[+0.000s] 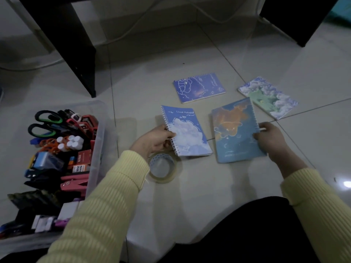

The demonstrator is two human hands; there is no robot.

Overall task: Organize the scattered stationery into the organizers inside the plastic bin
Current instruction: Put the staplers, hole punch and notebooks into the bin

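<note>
**Both hands gripping notebooks on the tiled floor**

Left hand (154, 139) pinching the spiral edge of the blue white-cloud spiral notebook (187, 130), thumb on the cover. Right hand (269, 136) clamping the right edge of the teal notebook with an orange cloud (235, 131), near edge looking slightly lifted. Lying flat beyond them: purple-blue spiral notebook with white line drawings (199, 87) and pale green-and-white cloud notebook (267, 96), well apart from both hands. Clear tape roll with a dotted blue core (162, 168) sitting just below the left wrist. Clear plastic bin (98, 130) standing at far left, packed with green-handled black scissors (45, 122), white caps, pink hole punch (75, 184).
</note>
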